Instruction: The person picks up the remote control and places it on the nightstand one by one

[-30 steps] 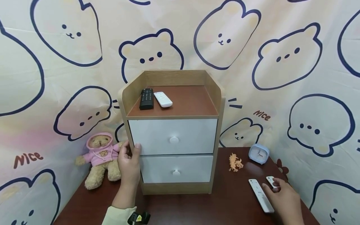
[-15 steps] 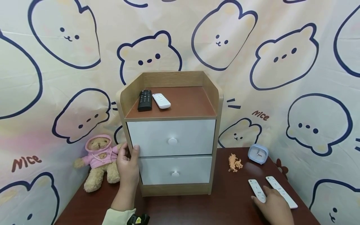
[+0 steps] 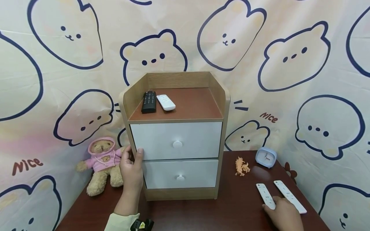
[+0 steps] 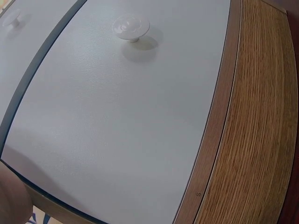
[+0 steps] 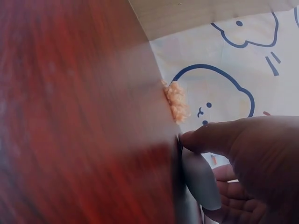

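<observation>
A small wooden cabinet (image 3: pixel 180 193) with two white drawers stands mid-table. My left hand (image 3: pixel 131 171) holds its left side edge, thumb on the front; the left wrist view shows part of that thumb (image 4: pixel 13 198) beside a drawer front (image 4: pixel 121 102). On the right, my right hand (image 3: pixel 284 214) pinches the lower end of a white remote control (image 3: pixel 265 195) between thumb and fingers. In the right wrist view this remote (image 5: pixel 201 179) appears dark between thumb and curled fingers. A second, longer white remote (image 3: pixel 290 196) lies just right of the hand.
On the cabinet's top shelf (image 3: pixel 196 104) lie a black remote (image 3: pixel 149 102) and a white remote (image 3: pixel 166 102). A teddy bear (image 3: pixel 104 163) in a pink hoodie sits left. An orange hair tie-like bundle (image 3: pixel 241 166) and a blue clock (image 3: pixel 266 157) are at the back right.
My right hand has moved left from the right-hand white remote to the left-hand one and now pinches its lower end. The left hand keeps its place on the cabinet.
</observation>
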Motion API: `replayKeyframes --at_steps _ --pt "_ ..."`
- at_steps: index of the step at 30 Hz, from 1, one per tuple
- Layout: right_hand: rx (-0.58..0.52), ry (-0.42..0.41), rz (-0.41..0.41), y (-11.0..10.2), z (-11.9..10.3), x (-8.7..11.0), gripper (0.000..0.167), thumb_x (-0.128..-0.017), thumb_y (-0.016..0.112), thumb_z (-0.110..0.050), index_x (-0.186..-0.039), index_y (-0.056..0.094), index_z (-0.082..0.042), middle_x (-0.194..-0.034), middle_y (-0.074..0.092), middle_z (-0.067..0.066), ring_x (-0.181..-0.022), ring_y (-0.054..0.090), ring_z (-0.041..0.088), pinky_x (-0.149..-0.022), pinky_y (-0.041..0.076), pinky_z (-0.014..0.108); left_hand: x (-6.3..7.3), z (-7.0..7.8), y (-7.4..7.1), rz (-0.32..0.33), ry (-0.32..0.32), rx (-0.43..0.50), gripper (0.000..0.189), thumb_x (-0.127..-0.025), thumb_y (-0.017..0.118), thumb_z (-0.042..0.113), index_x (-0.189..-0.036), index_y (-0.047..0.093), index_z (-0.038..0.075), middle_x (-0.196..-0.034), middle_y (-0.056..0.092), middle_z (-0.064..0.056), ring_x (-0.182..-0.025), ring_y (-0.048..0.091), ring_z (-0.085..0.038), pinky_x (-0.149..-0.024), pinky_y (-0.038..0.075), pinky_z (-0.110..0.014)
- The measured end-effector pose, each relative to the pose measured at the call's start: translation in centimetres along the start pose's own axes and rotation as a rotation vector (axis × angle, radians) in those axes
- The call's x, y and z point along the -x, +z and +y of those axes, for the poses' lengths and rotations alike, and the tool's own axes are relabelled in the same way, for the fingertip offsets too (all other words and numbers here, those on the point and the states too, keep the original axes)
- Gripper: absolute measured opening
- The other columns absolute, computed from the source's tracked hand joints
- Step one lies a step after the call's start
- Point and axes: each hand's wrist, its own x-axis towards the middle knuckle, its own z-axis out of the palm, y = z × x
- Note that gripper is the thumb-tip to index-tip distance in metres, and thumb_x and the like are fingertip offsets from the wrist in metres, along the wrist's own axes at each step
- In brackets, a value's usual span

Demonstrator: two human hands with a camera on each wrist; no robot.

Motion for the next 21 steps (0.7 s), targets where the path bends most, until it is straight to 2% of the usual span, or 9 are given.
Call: replayKeyframes --at_steps 5,11,21 --pt "-0.022 0.01 -0.017 -0.17 0.28 0.03 0.07 -0.089 0.084 -0.048 -0.115 0.071 0.016 -0.102 0.076 0.029 -0.093 0.074 0.048 -0.083 0.057 0.064 -0.13 0.05 0.06 -0.004 0.001 -0.003 0.026 -0.107 0.07 0.012 -0.132 0.068 0.008 -0.107 0.063 -0.001 -0.099 0.057 -0.014 -0.083 0.049 -0.02" --pt "-0.02 0.027 -0.011 -0.54 0.04 0.12 0.07 -0.089 0.084 -0.048 -0.114 0.072 0.016 -0.101 0.077 0.029 -0.091 0.074 0.047 -0.083 0.057 0.064 -0.3 0.03 0.11 -0.002 0.004 -0.013 0.025 -0.107 0.069 0.01 -0.131 0.068 0.009 -0.105 0.063 0.001 -0.098 0.057 -0.013 -0.082 0.049 -0.02" --pt "-0.065 0.039 0.156 -0.53 -0.6 0.41 0.062 -0.089 0.08 -0.043 -0.115 0.074 0.013 -0.102 0.076 0.031 -0.091 0.072 0.049 -0.081 0.056 0.064 -0.15 -0.14 0.0 0.006 0.001 -0.009 0.025 -0.107 0.069 0.007 -0.131 0.068 0.01 -0.104 0.063 0.002 -0.098 0.057 -0.013 -0.082 0.049 -0.019"
